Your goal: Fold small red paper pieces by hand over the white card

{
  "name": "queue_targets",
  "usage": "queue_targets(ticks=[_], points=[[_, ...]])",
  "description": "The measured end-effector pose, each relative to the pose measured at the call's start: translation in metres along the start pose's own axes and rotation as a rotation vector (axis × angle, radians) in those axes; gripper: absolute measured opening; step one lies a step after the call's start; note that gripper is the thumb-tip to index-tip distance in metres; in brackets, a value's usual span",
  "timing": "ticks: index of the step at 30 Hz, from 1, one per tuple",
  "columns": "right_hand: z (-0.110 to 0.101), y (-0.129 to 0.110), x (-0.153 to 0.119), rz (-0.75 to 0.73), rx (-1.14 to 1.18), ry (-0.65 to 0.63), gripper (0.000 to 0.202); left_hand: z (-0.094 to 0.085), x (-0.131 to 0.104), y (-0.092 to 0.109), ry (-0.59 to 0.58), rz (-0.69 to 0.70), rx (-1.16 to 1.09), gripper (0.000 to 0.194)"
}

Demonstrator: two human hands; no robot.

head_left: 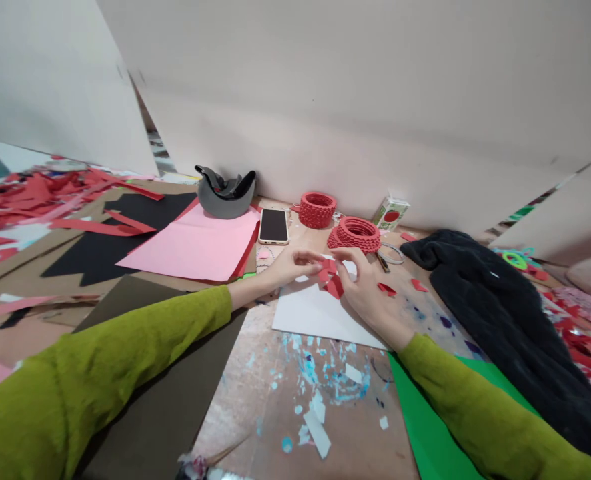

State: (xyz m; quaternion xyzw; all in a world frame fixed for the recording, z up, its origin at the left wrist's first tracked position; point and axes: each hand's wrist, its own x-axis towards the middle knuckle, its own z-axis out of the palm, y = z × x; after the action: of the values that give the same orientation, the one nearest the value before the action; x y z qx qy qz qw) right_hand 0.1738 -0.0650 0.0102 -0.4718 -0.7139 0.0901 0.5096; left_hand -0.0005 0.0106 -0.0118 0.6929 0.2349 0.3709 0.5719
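Red paper point(327, 268) is pinched in the fingertips of your left hand point(295, 265) and right hand point(364, 293), likely to steady it above the white sheet point(315, 313); red rings point(317, 215) sit by the desk's point(255, 393) far edge, leaving elbow room.

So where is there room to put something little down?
Mostly the table's near strip, between the dark sheet and the green sheet, though paint marks and paper scraps dot it. The pink paper, left of the phone, has a bare middle. It's crowded around the left hand and right hand, and behind them, by the red rings.
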Motion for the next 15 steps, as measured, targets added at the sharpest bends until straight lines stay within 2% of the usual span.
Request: queue_targets(ticks=[3,5,11,15], points=[[0.0003,0.0016,0.0001,-0.105,-0.046,-0.043,0.026,-0.0018,-0.0007,-0.0009,0.082,-0.037,-0.071,0.041],[0.0006,0.0033,0.0001,-0.121,-0.052,-0.064,0.023,-0.0021,-0.0010,-0.0009,0.098,-0.041,-0.088,0.042],[0.0005,0.0056,0.0015,-0.054,0.035,-0.025,0.011,-0.0009,0.0003,0.0008,0.083,-0.026,-0.118,0.035],[0.0000,0.0084,0.0039,0.047,0.150,-0.036,0.005,0.0002,0.0009,0.0022,0.100,-0.018,-0.112,0.031]])
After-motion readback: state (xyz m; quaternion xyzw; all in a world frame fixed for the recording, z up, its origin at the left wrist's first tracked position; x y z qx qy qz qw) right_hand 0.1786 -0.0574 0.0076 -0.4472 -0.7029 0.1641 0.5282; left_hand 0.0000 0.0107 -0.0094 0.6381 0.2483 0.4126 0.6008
